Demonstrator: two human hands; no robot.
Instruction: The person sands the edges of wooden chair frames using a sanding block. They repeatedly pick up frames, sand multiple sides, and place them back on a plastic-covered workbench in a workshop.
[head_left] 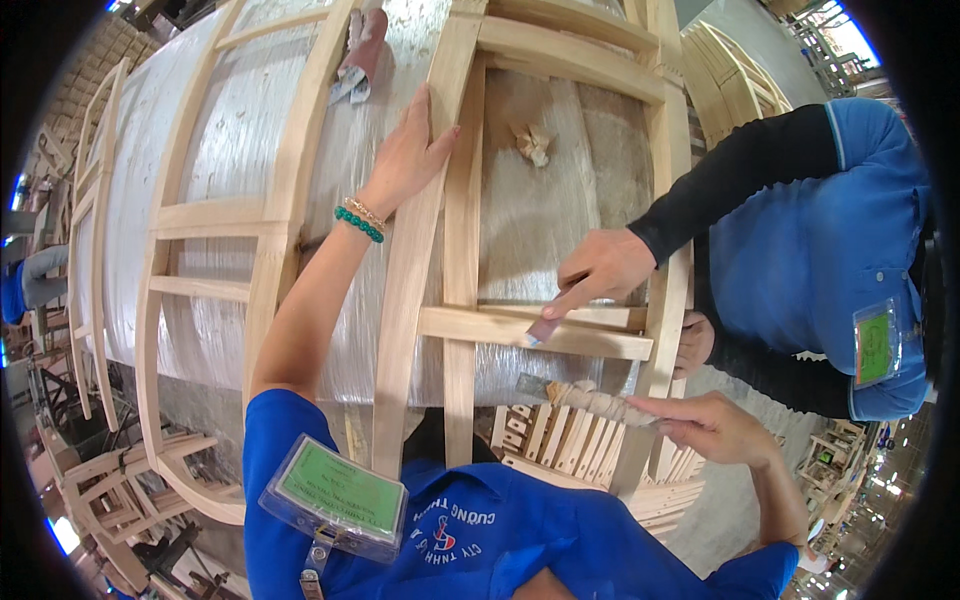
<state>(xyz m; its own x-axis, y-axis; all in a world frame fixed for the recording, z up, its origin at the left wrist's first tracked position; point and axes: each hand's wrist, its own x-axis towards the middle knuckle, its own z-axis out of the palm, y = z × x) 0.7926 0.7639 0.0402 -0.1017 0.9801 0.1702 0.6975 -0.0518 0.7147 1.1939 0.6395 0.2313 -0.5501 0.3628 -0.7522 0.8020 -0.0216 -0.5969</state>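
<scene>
A pale wooden chair frame (408, 290) lies in front of me on a plastic-wrapped surface. My left hand (408, 155) rests flat along its long left rail, fingers stretched out. At the lower right, my right hand (712, 425) is closed around the end of a flat-bladed scraper (600, 402) with a cloth-like wrapped handle. Its grey blade points left, just below the frame's cross rail (590, 335). A co-worker's hand (605, 268) presses a small folded piece of sandpaper (543, 330) on that cross rail. The co-worker's other hand (694, 345) is at the frame's right rail.
More wooden frames (275, 170) lie to the left on the plastic-wrapped table (345, 200). A rolled brown abrasive sheet (363, 50) sits at the top. Crumpled paper (533, 145) lies inside the frame opening. The co-worker (810, 260) stands close on the right; slatted wooden parts (560, 445) are below.
</scene>
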